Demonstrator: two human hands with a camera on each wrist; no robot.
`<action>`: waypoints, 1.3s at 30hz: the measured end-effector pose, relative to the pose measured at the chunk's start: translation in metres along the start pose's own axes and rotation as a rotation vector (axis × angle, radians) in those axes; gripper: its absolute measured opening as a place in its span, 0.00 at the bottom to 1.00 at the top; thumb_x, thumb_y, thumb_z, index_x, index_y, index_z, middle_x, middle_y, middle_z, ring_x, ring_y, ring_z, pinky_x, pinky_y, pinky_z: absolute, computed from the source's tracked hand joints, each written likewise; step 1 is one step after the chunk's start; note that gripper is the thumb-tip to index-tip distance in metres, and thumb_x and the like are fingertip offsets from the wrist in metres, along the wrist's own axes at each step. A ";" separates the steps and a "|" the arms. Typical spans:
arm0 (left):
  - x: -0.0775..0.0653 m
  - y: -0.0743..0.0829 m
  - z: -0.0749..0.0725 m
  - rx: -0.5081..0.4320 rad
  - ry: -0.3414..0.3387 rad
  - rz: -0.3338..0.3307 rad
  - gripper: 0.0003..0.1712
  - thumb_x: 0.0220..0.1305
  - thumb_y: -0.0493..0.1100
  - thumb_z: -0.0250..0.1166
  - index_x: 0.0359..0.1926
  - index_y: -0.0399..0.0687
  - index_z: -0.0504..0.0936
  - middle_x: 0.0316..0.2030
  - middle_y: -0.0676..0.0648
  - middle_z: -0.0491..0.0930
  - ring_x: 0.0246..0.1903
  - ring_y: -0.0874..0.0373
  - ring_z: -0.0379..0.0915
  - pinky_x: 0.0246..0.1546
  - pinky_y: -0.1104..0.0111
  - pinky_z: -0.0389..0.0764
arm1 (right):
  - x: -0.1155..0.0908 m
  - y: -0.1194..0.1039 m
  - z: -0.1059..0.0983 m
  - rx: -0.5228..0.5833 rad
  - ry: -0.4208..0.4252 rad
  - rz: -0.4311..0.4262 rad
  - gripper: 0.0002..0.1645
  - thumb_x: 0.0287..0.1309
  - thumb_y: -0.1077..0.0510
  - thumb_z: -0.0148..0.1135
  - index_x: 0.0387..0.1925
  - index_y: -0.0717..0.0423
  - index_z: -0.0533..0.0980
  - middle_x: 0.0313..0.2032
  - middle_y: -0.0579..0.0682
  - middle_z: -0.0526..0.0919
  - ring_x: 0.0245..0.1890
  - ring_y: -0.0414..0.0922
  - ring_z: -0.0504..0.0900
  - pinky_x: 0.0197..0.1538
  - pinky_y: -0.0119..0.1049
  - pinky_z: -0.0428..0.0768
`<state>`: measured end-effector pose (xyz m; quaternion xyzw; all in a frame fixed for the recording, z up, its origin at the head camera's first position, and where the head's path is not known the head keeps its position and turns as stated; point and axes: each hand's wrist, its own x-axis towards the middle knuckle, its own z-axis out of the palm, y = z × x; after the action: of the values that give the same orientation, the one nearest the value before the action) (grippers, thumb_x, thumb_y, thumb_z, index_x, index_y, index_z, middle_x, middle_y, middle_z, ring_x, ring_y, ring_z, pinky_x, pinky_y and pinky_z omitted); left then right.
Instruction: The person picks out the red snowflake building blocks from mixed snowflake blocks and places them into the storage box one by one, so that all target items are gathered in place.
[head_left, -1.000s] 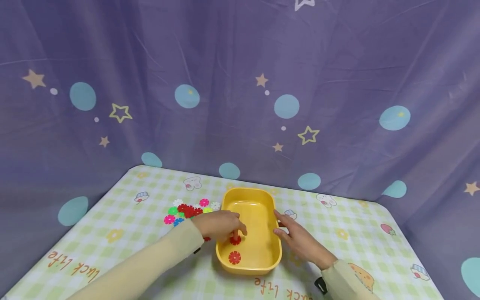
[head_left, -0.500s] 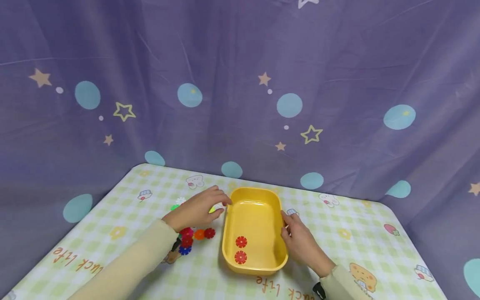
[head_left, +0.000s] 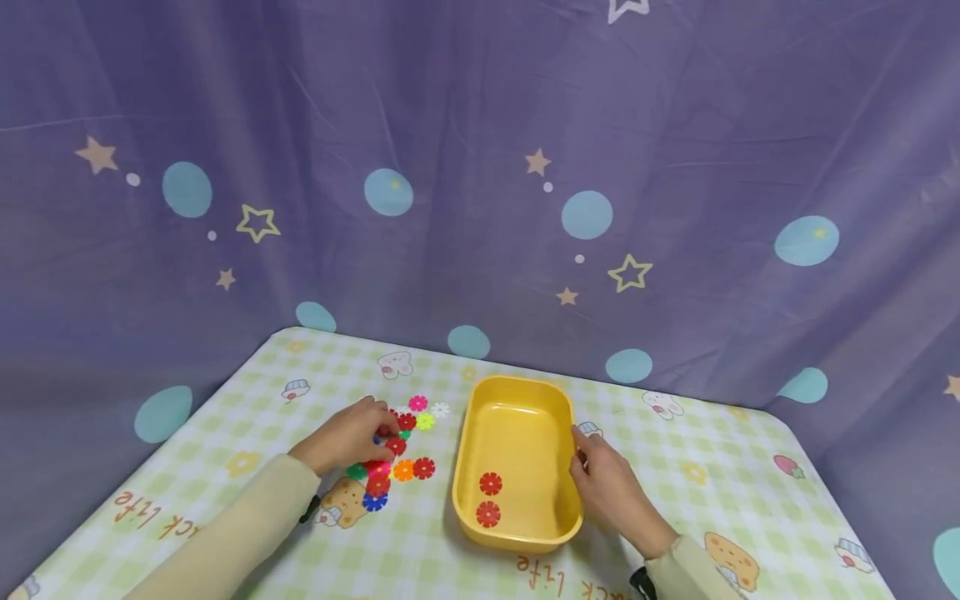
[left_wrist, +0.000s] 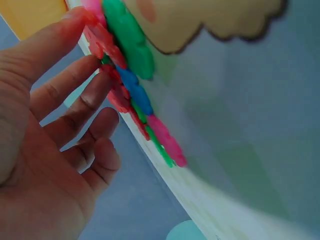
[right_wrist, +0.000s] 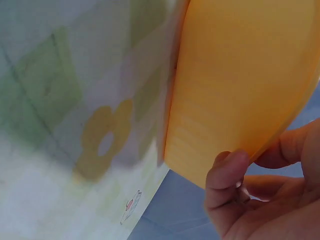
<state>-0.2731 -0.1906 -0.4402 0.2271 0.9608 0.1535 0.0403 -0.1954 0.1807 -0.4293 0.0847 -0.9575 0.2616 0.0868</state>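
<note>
A glossy yellow rectangular tray with rounded corners point(head_left: 531, 450), apparently plastic, stands upright on the counter point(head_left: 645, 454), its mouth facing up. Its long axis runs almost straight away from the person, one short end near and the other far. The walls are smooth and the rim is rounded.

The right hand point(head_left: 611, 487) pinches the rim of the tray's right long side, its thumb and bent fingers on the two faces of the wall.

Two red flower-shaped discs point(head_left: 491, 483) lie flat in the tray's near left part, one behind the other, along the left wall.

Left of the tray, the left hand point(head_left: 347, 437) reaches over a loose cluster of flower-shaped discs point(head_left: 378, 485). Its fingers are bent and spread, with a gap between thumb and forefinger; the thumb tip is at a red piece. The discs are thin, round and notched at the edge, so they show no long axis; some overlap. An orange disc point(head_left: 403, 470) and a red disc point(head_left: 423, 468) sit side by side towards the tray, and a dark blue disc point(head_left: 375, 502) is nearest the person.

The green-and-white checked cover point(head_left: 622, 533) bears printed cartoons and lettering. Behind hangs a softly creased purple curtain point(head_left: 480, 125) with stars and pale blue blobs.
</note>
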 end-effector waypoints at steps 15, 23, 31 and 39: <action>0.000 0.015 0.005 0.018 -0.014 -0.040 0.15 0.43 0.45 0.75 0.30 0.48 0.77 0.26 0.54 0.69 0.31 0.58 0.63 0.35 0.65 0.72 | 0.004 -0.001 0.005 0.046 -0.018 -0.009 0.27 0.63 0.65 0.53 0.63 0.67 0.66 0.28 0.46 0.66 0.25 0.40 0.66 0.26 0.31 0.69; 0.002 0.017 0.008 -0.049 -0.009 -0.043 0.15 0.47 0.45 0.74 0.30 0.47 0.74 0.26 0.52 0.68 0.31 0.57 0.62 0.33 0.65 0.71 | 0.003 0.000 0.005 0.043 -0.006 0.004 0.27 0.63 0.64 0.53 0.63 0.66 0.66 0.27 0.45 0.66 0.24 0.40 0.66 0.26 0.30 0.69; 0.000 0.024 -0.008 -0.183 0.138 0.172 0.15 0.52 0.44 0.72 0.41 0.51 0.80 0.39 0.54 0.75 0.43 0.53 0.71 0.47 0.60 0.75 | 0.002 0.000 0.006 0.053 -0.014 0.014 0.27 0.63 0.63 0.53 0.64 0.65 0.65 0.29 0.45 0.67 0.25 0.40 0.66 0.28 0.31 0.70; 0.009 0.061 -0.025 -0.227 0.212 0.500 0.15 0.53 0.45 0.73 0.43 0.53 0.85 0.39 0.61 0.79 0.42 0.61 0.69 0.46 0.65 0.75 | 0.003 0.002 0.005 0.053 -0.017 0.008 0.28 0.63 0.63 0.54 0.64 0.66 0.65 0.30 0.45 0.68 0.25 0.40 0.66 0.28 0.30 0.70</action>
<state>-0.2584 -0.1418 -0.3976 0.4336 0.8505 0.2883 -0.0742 -0.1992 0.1790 -0.4337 0.0852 -0.9513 0.2865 0.0755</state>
